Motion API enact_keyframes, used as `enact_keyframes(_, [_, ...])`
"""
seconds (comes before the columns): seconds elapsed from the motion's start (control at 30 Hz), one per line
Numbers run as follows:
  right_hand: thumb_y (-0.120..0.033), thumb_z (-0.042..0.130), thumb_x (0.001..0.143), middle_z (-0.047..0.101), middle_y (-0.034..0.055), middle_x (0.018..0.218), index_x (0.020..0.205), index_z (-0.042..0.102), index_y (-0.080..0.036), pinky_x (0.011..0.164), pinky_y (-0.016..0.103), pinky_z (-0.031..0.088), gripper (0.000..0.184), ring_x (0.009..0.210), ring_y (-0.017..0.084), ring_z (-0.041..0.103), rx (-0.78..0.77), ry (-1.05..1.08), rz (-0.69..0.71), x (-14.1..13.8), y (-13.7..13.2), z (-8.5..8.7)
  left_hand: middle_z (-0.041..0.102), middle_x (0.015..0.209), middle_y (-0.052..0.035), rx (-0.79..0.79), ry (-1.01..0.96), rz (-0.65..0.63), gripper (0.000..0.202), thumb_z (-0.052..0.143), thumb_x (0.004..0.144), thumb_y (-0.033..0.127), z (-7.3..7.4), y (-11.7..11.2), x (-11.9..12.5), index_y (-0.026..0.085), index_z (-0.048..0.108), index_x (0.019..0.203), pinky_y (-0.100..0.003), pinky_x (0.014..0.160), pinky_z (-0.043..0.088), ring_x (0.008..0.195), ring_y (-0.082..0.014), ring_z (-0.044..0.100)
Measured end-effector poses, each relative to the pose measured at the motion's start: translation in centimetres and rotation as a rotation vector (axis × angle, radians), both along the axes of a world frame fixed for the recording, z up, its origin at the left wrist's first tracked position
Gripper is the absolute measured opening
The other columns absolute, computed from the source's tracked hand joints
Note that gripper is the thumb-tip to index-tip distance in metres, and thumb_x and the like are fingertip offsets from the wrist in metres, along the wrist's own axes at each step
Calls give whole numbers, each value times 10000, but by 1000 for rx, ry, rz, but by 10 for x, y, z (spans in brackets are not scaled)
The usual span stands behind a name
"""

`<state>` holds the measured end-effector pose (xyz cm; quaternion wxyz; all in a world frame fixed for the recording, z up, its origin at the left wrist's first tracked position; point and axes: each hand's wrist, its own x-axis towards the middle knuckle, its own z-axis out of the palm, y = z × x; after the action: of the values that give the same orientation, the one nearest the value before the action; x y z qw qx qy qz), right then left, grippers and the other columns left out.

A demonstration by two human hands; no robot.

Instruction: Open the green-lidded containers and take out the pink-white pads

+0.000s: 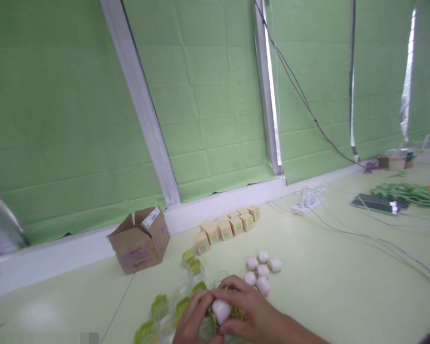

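Note:
A pale pink, rounded, blocky piece (pixel 221 311) sits in a small green holder (pixel 214 319) near the bottom of the view. My left hand (pixel 194 316) is closed around the holder's left side. From the right, my right hand (pixel 251 306) curls over the piece, its fingers above and its thumb below. My fingers partly hide the holder, and what the piece is made of I cannot tell. Just beyond my right hand lie several similar pale pink pieces (pixel 263 271). Clear plastic containers with green parts (pixel 159 306) spread out left of my left hand.
An open cardboard box (pixel 142 242) stands at the back left. Several small tan boxes (pixel 225 229) with green labels line the back. A power strip (pixel 308 200) with white cables (pixel 361 234), a dark phone (pixel 376 204) and a green heap (pixel 404 193) are farther right.

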<state>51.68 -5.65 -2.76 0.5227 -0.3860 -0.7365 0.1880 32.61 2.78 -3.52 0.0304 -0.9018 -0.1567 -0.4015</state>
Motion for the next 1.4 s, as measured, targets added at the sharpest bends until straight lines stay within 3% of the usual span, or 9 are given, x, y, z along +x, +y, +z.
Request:
enact_keyframes(0.2, [-403,688,835,600,60,1087,1219,611,-278,885,295,473,411,998,204,582,56,-24,-66,1,-1,2,733,1074,-114,11,-30,4,468,648,828,394,1,1,-1,183,589,1241,-302,808,603,937,-243,722])
enact_keyframes(0.37, [-428,655,860,614,76,1076,1183,615,-243,867,302,479,374,974,210,588,116,-59,-109,0,-1,2,729,1119,-96,-78,5,-15,447,489,937,457,6,-1,-5,203,574,1294,-291,810,599,926,-219,725])
enact_keyframes(0.6, [-410,702,813,609,102,1114,1222,593,-221,874,317,490,464,997,233,589,98,-235,-232,0,6,-11,775,924,-58,-168,-56,-31,381,534,925,440,2,1,1,225,638,1223,-210,652,604,703,-162,735])
enact_keyframes(0.73, [-489,774,716,625,123,1137,1301,537,-229,863,338,495,683,1007,264,590,149,-360,-290,-1,11,-19,753,761,-6,-266,-93,-88,344,586,887,365,1,0,5,228,643,1199,-173,558,582,563,-126,694])
enact_keyframes(0.87, [-468,696,806,663,117,1042,1268,561,-237,750,327,503,534,884,241,612,272,-464,-340,-2,13,-20,745,731,-12,-318,-93,-118,357,578,876,329,-3,0,5,198,633,1204,-178,536,584,541,-130,695])
enact_keyframes(1.0, [-556,650,816,683,116,969,1215,590,-199,677,318,493,538,793,233,618,333,-466,-359,-4,13,-20,776,845,-61,-188,-68,-87,331,546,892,332,-6,4,2,192,650,1172,-205,613,608,665,-169,745])
enact_keyframes(1.13, [-613,568,847,679,96,880,1172,605,-196,629,294,472,530,730,216,608,293,-481,-362,-7,11,-19,770,995,-89,-24,1,-69,314,480,926,288,-8,6,-1,189,637,1180,-228,746,604,837,-194,755])
enact_keyframes(1.4, [-624,425,914,663,74,801,1061,621,-188,540,287,420,500,664,211,596,317,-523,-416,-12,8,-14,771,952,-121,96,65,-52,387,318,1005,325,-4,4,3,133,624,1144,-212,744,602,826,-181,756])
